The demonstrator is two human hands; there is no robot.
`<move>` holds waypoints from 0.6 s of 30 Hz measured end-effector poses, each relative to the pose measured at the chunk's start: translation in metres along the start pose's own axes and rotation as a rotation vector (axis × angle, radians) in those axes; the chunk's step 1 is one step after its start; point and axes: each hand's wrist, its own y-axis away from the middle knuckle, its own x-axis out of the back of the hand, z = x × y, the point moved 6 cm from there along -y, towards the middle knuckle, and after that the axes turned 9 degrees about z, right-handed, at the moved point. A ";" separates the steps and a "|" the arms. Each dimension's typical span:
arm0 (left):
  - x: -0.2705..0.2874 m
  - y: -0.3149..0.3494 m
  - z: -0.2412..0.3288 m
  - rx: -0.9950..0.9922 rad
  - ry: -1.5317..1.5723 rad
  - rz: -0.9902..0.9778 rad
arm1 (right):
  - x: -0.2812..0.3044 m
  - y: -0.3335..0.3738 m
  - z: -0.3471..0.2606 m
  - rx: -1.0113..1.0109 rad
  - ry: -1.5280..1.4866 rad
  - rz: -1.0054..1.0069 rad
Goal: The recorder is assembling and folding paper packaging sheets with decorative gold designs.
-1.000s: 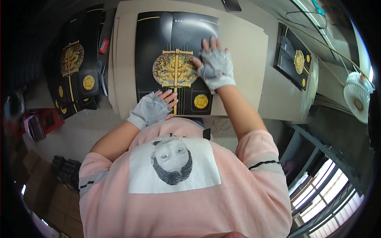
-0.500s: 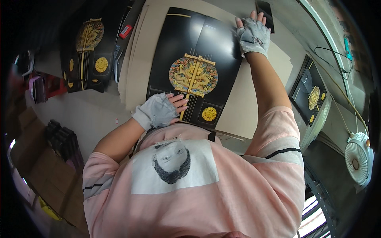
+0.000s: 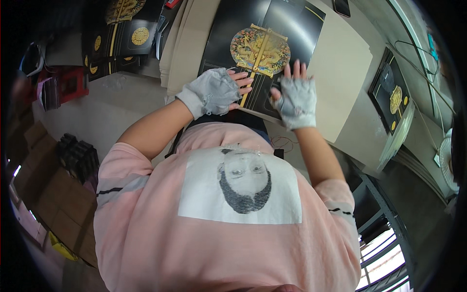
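Observation:
A glossy black printed sheet (image 3: pixel 243 24) with a gold and coloured dragon medallion lies on beige cardboard (image 3: pixel 340 68). My left hand (image 3: pixel 211 92), in a grey fingerless glove, rests flat on the sheet's near left part, fingers stretched toward the gold vertical band. Over the near right corner is my right hand (image 3: pixel 295 97), gloved alike, its fingers spread and slightly blurred. Whether the right palm presses on the sheet or hovers just above it, I cannot tell. The round gold emblem near that corner is hidden under the right hand.
Similar black printed sheets (image 3: pixel 141 46) lie at the far left, near a red crate (image 3: pixel 73 87). Another black printed stack (image 3: pixel 391 92) stands on the right, with a white fan (image 3: pixel 447 160) beyond. A dark phone (image 3: pixel 342 7) lies at the far edge.
My right hand has come from the sheet's far right edge down to its near right corner. The left hand stays on the near left part. The whole view has shifted.

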 end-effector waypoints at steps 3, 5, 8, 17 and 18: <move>0.007 -0.001 -0.002 0.007 0.025 0.036 | 0.003 0.059 -0.020 -0.052 -0.002 -0.095; 0.018 0.001 -0.005 0.015 0.023 -0.002 | -0.005 0.081 -0.025 -0.080 0.006 -0.113; 0.030 0.020 -0.018 0.181 -0.074 -0.052 | -0.005 0.101 -0.030 -0.171 0.025 -0.084; 0.043 0.071 -0.034 0.367 -0.108 0.035 | -0.012 0.082 -0.017 -0.499 -0.246 0.167; 0.041 0.072 -0.033 0.348 -0.109 0.036 | -0.009 0.076 -0.022 -0.499 -0.200 0.128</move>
